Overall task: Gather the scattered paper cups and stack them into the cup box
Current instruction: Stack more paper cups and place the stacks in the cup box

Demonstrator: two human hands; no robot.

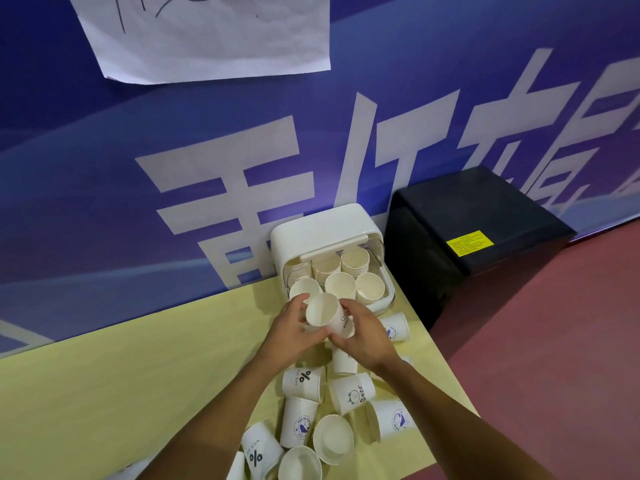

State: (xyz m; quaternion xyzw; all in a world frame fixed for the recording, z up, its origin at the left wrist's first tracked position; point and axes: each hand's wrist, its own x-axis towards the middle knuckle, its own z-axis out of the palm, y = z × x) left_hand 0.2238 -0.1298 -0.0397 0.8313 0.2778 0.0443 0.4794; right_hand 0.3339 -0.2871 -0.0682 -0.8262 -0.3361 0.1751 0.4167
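Both hands are on one paper cup right now: the left hand is wrapped around its rim side and the right hand is pinching the base end, so the cup is tipped with its mouth facing left and up, held just in front of the cup box at the table's far right corner.

The box lid is flipped up and there are already several stacks inside, the front row showing three open mouths. The biggest risk I see is alignment. The cup is tilted, so if it goes in without being squared up it could sit crooked on a stack or jam against the neighbouring rims. Squeeze too hard and thin paper walls will dent, and then it won't nest.

Also, the forearms are hovering right over the loose cups lying on their sides near the table's right edge. One brush of an arm and those roll, and a couple, like the one printed "Bear", look close enough to that edge to go over onto the floor.
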